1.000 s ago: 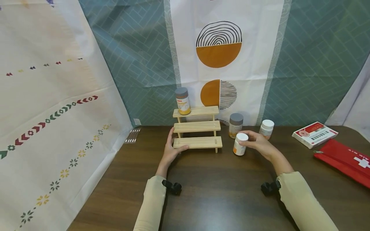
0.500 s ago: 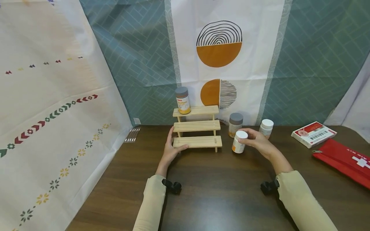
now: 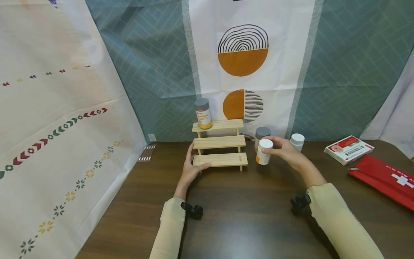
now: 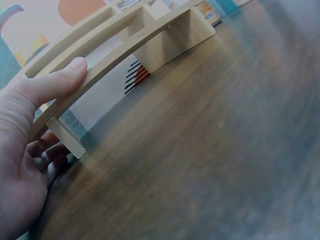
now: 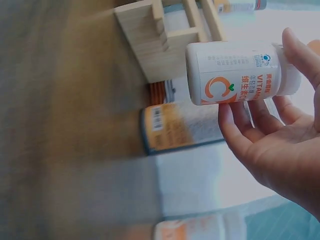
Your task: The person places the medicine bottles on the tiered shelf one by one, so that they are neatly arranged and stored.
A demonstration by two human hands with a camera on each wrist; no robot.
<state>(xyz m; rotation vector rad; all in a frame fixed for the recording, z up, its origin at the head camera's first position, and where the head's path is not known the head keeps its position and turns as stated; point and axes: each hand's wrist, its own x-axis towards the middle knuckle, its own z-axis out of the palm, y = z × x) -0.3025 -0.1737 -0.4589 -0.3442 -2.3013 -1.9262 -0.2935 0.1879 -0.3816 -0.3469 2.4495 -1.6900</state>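
Observation:
My left hand (image 3: 191,171) grips the left end of a three-tier wooden stand (image 3: 223,160). In the left wrist view, its thumb lies on the lowest tier and its other fingers go underneath, beside a leg. A white vitamin C bottle (image 5: 235,75) is pinched in my right hand (image 3: 286,151), between the thumb and fingers. It hangs above the table, right of the stand and partly hiding a grey-lidded jar (image 3: 262,132). Another grey-lidded jar (image 3: 203,116) with a yellow label stands on the top tier's left end. Behind my right hand is a second white bottle (image 3: 297,139).
To the right lie a red-and-white box (image 3: 349,150) and a red zip pouch (image 3: 385,176) with a white cross. Several thin sticks in a clear packet (image 3: 147,153) lie at left. A patterned cloth (image 3: 155,72) hangs behind the table (image 3: 233,216).
The vitamin C bottle has risen off the table in my right hand and moved slightly left, now overlapping the grey-lidded jar. My left hand stays on the stand.

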